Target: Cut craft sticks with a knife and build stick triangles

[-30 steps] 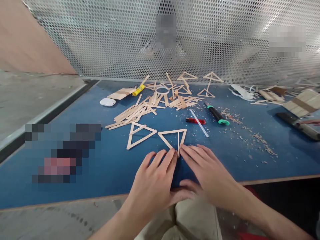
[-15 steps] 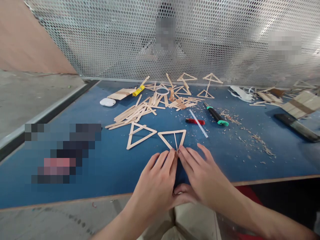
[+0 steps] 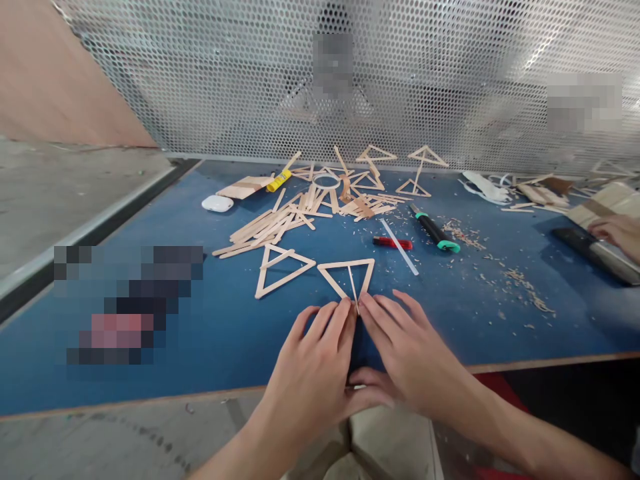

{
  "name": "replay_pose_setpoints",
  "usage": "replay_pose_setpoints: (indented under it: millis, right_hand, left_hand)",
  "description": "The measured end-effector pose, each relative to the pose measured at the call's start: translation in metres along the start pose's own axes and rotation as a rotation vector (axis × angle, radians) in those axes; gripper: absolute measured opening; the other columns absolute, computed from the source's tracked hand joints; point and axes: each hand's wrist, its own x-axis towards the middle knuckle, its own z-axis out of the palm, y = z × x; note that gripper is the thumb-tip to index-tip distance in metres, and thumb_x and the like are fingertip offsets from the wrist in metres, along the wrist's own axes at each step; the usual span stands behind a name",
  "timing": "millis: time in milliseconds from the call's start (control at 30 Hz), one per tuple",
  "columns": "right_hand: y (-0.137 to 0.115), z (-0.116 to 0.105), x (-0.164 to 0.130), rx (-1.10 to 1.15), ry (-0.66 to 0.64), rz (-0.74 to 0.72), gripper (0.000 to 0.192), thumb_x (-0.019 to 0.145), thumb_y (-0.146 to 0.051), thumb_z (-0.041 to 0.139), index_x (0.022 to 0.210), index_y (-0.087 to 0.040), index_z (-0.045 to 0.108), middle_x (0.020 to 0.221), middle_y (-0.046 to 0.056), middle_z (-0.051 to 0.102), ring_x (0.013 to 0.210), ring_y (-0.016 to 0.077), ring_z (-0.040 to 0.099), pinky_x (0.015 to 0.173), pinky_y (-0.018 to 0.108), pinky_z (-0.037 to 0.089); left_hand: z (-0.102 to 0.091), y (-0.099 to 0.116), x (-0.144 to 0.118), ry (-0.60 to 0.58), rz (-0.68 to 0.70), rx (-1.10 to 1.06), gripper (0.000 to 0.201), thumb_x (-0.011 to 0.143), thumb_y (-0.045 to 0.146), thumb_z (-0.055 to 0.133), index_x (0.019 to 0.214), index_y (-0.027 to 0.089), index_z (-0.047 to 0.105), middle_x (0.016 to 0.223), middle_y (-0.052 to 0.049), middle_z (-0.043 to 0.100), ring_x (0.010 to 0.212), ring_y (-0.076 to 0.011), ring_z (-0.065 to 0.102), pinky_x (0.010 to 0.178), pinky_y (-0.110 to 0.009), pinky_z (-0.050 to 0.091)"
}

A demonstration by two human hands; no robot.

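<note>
My left hand [image 3: 315,357] and my right hand [image 3: 407,343] meet near the table's front edge. The fingertips of both press together around the near corner of a triangle of flat wooden craft sticks [image 3: 345,265]. A thin strip of wood [image 3: 353,283] runs from the triangle's far side down to that corner, between my fingers. My fingers partly cover the near joint. To the left lies a second craft-stick triangle [image 3: 286,280] with a short crosspiece, touched by neither hand. Beyond my right hand are a red cutter [image 3: 395,243] and a translucent strip [image 3: 404,255].
Loose craft sticks [image 3: 255,230] are heaped behind the triangles, near a yellow tube [image 3: 278,181] and white case [image 3: 217,203]. A black-and-teal tool [image 3: 434,233] lies by wood scraps. Perforated metal [image 3: 250,87] borders the back. Another person's hand [image 3: 617,233] is at right.
Another person's hand has come into view at the right edge, by the craft-stick bundle. My hands keep the same hold; the view has shifted slightly.
</note>
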Motion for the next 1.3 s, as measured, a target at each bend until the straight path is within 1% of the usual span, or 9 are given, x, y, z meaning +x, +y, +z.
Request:
replay_pose_setpoints:
  millis: [267,467,633,767,833,933,1033,1167,1300]
  right_hand:
    - [-0.001,-0.001,0.001,-0.057,-0.019,-0.021,0.07,0.101,-0.048,0.045,0.151,0.0,0.043,0.156,0.024,0.044,0.137,0.0377,0.044,0.117,0.063,0.028]
    - [-0.006,-0.005,0.003,-0.117,-0.016,-0.055,0.075,0.101,-0.052,0.041,0.148,0.006,0.044,0.152,0.031,0.046,0.137,0.0425,0.044,0.116,0.066,0.028]
    - [-0.01,-0.005,0.006,-0.154,-0.016,-0.078,0.077,0.101,-0.056,0.041,0.143,0.007,0.051,0.148,0.035,0.048,0.136,0.0447,0.045,0.115,0.064,0.03]
    - [-0.003,-0.006,0.007,-0.089,-0.017,-0.071,0.076,0.102,-0.056,0.041,0.145,0.006,0.048,0.148,0.032,0.049,0.136,0.0411,0.044,0.117,0.064,0.027]
    - [0.005,-0.008,0.005,-0.009,-0.018,-0.042,0.073,0.101,-0.056,0.043,0.149,-0.001,0.045,0.15,0.025,0.051,0.135,0.0371,0.045,0.119,0.065,0.022]
    - [0.018,-0.009,-0.001,0.107,-0.032,0.002,0.066,0.1,-0.054,0.049,0.154,-0.016,0.043,0.153,0.014,0.052,0.136,0.0335,0.045,0.119,0.066,0.019]
    - [0.027,-0.009,-0.005,0.176,-0.05,0.023,0.065,0.099,-0.052,0.052,0.157,-0.024,0.038,0.155,0.01,0.049,0.139,0.033,0.043,0.119,0.067,0.018]
    - [0.032,-0.009,-0.006,0.239,-0.062,0.055,0.061,0.1,-0.049,0.05,0.155,-0.024,0.039,0.156,0.008,0.049,0.141,0.0285,0.043,0.122,0.063,0.019]
    - [0.032,-0.011,-0.006,0.238,-0.05,0.06,0.059,0.102,-0.046,0.048,0.155,-0.02,0.039,0.157,0.007,0.047,0.143,0.0242,0.042,0.125,0.058,0.018]
  left_hand:
    - [0.004,0.003,0.002,0.0,0.04,0.027,0.094,0.088,0.08,0.047,0.139,0.002,0.057,0.136,-0.02,0.063,0.123,-0.033,0.056,0.106,-0.045,0.044]
    - [0.005,0.012,0.002,-0.056,0.059,0.105,0.118,0.077,0.093,0.032,0.138,-0.004,0.058,0.137,-0.027,0.059,0.124,-0.0374,0.054,0.108,-0.048,0.044]
    - [0.006,0.014,0.001,-0.052,0.082,0.133,0.112,0.084,0.088,0.033,0.139,-0.007,0.056,0.139,-0.029,0.057,0.125,-0.0384,0.054,0.108,-0.047,0.044]
    - [0.002,0.007,0.001,-0.049,0.08,0.098,0.113,0.081,0.091,0.035,0.139,-0.005,0.057,0.138,-0.027,0.059,0.124,-0.0372,0.055,0.107,-0.047,0.044]
    - [-0.004,-0.002,0.002,-0.055,0.063,0.026,0.108,0.081,0.091,0.038,0.139,0.002,0.058,0.138,-0.022,0.061,0.122,-0.035,0.057,0.106,-0.047,0.045]
    - [-0.016,-0.017,0.006,-0.112,0.042,-0.114,0.093,0.083,0.086,0.046,0.141,0.015,0.058,0.137,-0.014,0.063,0.12,-0.0313,0.059,0.104,-0.045,0.047]
    - [-0.023,-0.028,0.008,-0.13,0.034,-0.192,0.081,0.087,0.079,0.051,0.14,0.018,0.058,0.136,-0.013,0.063,0.119,-0.0293,0.061,0.102,-0.043,0.049]
    - [-0.021,-0.032,0.007,-0.109,-0.012,-0.145,0.055,0.096,0.056,0.057,0.136,0.019,0.06,0.135,-0.011,0.064,0.119,-0.0279,0.062,0.102,-0.044,0.05]
    - [-0.018,-0.032,0.005,-0.074,0.004,-0.095,0.044,0.097,0.044,0.059,0.132,0.018,0.061,0.134,-0.01,0.066,0.119,-0.0277,0.062,0.102,-0.045,0.05]
